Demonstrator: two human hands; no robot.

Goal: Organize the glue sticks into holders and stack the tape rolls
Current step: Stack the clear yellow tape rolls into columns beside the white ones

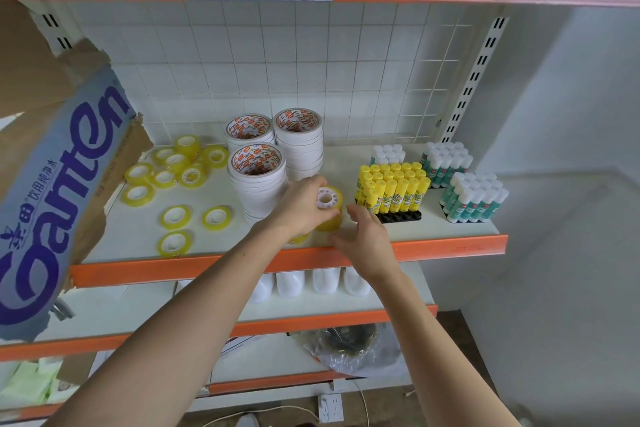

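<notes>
On the white shelf (450,229) a stack of small yellow tape rolls (330,208) stands near the front edge. My left hand (301,204) grips the top of this stack, fingers curled round it. My right hand (363,236) is beside the stack's right side, fingers spread and relaxed; whether they touch it is unclear. Several loose yellow tape rolls (176,217) lie flat to the left. Three stacks of white tape rolls (258,177) stand behind. Yellow glue sticks (394,189) fill a black holder (401,217); green-and-white glue sticks (474,198) stand in holders at the right.
A torn cardboard box (59,163) with blue print leans over the shelf's left end. A white wire grid (311,73) backs the shelf. White containers (304,282) sit on the shelf below. A plastic bag (353,350) lies lower down.
</notes>
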